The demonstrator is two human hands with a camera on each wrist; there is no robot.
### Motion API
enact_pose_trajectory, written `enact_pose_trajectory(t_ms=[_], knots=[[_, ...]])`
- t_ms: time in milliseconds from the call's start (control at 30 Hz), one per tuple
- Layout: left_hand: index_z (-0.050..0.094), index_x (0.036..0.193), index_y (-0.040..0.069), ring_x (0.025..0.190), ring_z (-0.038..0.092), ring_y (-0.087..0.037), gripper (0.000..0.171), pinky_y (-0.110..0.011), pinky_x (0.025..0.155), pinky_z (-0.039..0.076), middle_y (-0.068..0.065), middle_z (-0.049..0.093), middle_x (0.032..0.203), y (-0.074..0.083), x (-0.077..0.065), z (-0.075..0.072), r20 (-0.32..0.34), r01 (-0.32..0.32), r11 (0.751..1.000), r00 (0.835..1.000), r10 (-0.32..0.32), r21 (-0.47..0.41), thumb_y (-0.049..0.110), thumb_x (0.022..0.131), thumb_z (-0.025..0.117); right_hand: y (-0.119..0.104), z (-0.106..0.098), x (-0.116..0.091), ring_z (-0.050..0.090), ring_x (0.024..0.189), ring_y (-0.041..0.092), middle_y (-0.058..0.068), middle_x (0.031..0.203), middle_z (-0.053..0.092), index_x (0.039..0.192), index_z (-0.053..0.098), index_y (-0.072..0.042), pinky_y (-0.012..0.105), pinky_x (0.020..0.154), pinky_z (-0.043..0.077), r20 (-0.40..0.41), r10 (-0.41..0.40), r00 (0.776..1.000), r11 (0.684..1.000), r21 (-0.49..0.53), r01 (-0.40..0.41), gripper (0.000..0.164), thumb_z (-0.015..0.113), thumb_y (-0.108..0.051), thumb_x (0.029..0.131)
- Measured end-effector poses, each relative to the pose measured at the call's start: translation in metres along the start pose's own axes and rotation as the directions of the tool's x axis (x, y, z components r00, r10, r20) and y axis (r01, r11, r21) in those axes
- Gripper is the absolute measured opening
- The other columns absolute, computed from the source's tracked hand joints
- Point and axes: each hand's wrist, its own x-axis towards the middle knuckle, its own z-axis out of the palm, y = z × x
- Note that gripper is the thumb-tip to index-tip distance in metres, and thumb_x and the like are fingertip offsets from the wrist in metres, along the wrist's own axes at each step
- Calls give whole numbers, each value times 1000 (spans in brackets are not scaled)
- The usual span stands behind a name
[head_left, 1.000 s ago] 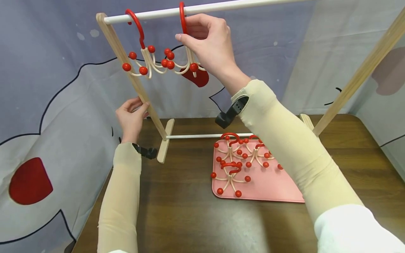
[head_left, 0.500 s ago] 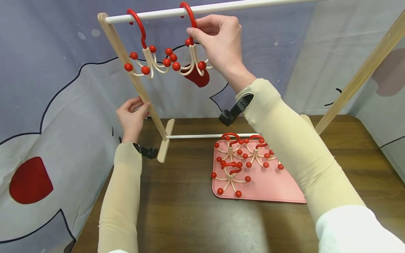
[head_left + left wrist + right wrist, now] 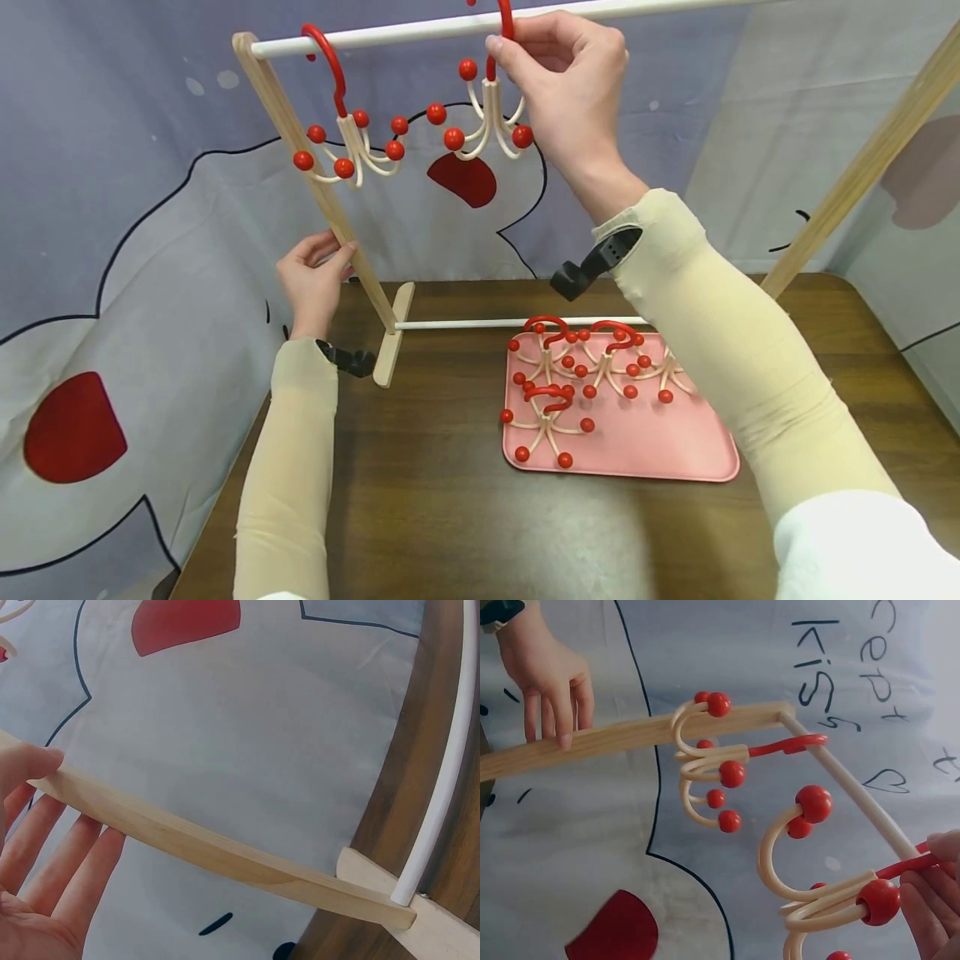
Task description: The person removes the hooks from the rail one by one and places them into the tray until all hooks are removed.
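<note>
My right hand (image 3: 581, 92) pinches the red hook (image 3: 507, 21) of a beige multi-armed hanger (image 3: 491, 117) with red ball tips, up at the white top rod (image 3: 405, 32). The top of this hook is cut off in the head view, so I cannot tell whether it rests on the rod. A second hanger (image 3: 352, 142) hangs from the rod by its red hook, near the left end. With thumb on one side and fingers on the other, my left hand (image 3: 311, 279) holds the rack's left wooden post (image 3: 202, 840). In the right wrist view, the held hanger (image 3: 832, 900) is partly cut off.
Several similar hangers (image 3: 546, 421) lie on a pink tray (image 3: 645, 446) on the brown wooden table (image 3: 442, 508). A white lower rod (image 3: 457, 325) runs behind the tray. My right forearm hides part of the right post (image 3: 862, 175). A printed cloth (image 3: 600, 167) stands behind.
My right hand has moved right along the top rod and slightly up with its hanger, widening the gap between the two hangers. My left hand stays on the post.
</note>
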Motion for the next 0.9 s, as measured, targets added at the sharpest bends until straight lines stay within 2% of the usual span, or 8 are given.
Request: enact_pose_trajectory(t_ms=[133, 300, 400, 533, 633, 733, 900], knots=[[78, 111, 7, 89, 74, -19, 28, -33, 75, 63, -9, 76, 106, 0, -1, 0, -2, 7, 1000, 1000, -7, -6, 11, 85, 86, 0, -18, -1, 69, 87, 20, 7, 91, 76, 98, 80, -2, 25, 84, 58, -14, -3, 1000, 1000, 26, 3, 12, 83, -6, 87], [78, 111, 7, 89, 73, -19, 28, -30, 73, 63, -9, 76, 106, 0, 0, 0, 0, 2, 1000, 1000, -2, -12, 11, 84, 86, -5, -42, -9, 67, 76, 23, 10, 88, 75, 94, 80, -1, 27, 82, 59, -39, -50, 998, 998, 32, 51, 8, 82, -3, 86], [78, 111, 7, 89, 73, -19, 27, -29, 72, 63, -9, 76, 106, 0, 0, 0, 0, -4, 1000, 1000, 4, -6, 11, 85, 86, -6, -58, -17, 67, 75, 23, 10, 87, 75, 94, 80, -1, 23, 75, 56, -47, -61, 997, 998, 7, 61, 8, 83, -4, 86], [78, 111, 7, 89, 73, -19, 27, -28, 71, 63, -9, 76, 106, 1, -1, 0, 5, -2, 1000, 1000, 2, 4, 12, 85, 85, -2, -76, -31, 70, 78, 19, 9, 89, 76, 96, 81, -2, 21, 68, 54, -39, -46, 998, 996, -74, 43, 11, 83, -7, 87], [78, 111, 7, 89, 73, -19, 27, -28, 72, 63, -9, 76, 106, 1, 0, 0, 12, -11, 1000, 1000, 11, 9, 13, 86, 85, 4, -89, -44, 72, 78, 16, 8, 90, 77, 97, 80, -1, 20, 76, 57, -24, -30, 999, 992, -127, 27, 13, 84, -8, 86], [78, 111, 6, 88, 74, -19, 26, -28, 72, 63, -10, 76, 106, 1, 0, 1, 14, -29, 1000, 999, 29, 6, 12, 86, 84, 12, -98, -57, 73, 78, 14, 9, 89, 77, 97, 80, 2, 23, 80, 59, 5, -16, 1000, 990, -140, 16, 14, 84, -6, 86], [78, 110, 5, 85, 74, -18, 25, -28, 71, 63, -10, 76, 104, -1, -1, 1, 7, -33, 999, 999, 33, 14, 10, 86, 84, 25, -111, -81, 74, 78, 14, 9, 88, 77, 98, 79, 5, 22, 75, 59, 48, 24, 999, 985, -173, -15, 17, 84, -6, 86]])
